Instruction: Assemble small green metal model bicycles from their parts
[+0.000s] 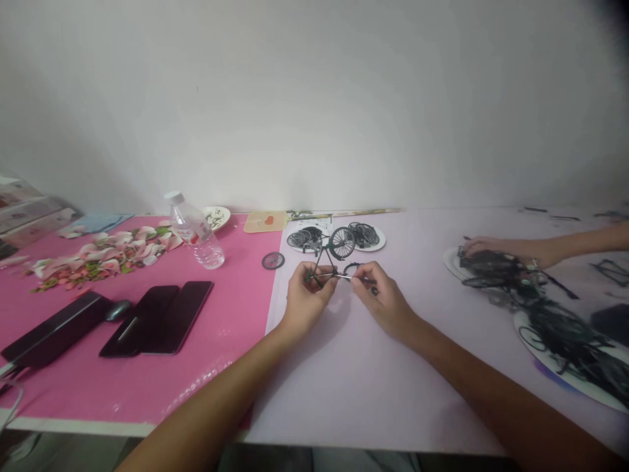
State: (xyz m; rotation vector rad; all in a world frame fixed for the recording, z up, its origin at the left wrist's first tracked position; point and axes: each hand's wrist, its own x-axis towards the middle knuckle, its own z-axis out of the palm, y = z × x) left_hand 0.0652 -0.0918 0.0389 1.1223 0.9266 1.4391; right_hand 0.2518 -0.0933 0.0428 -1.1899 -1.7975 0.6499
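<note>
The left hand (307, 295) pinches a small dark toy bike (325, 248) above the worktop (344, 380). Just beside it, the right hand (378, 298) pinches a thin silver tool (343, 276) pointing left toward the bike. The bike slants away, its wheel (342, 243) farthest.

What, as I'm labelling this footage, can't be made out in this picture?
All in the head view:
Miniature bicycle: part of its frame, hidden by the left hand.
Thin metal piece: what it is; too small, one end hidden by the right hand.
Dark parts at right: separate shapes, blurred, some cut off by the right edge.
Bottle label: wording, too small and blurred.
</note>
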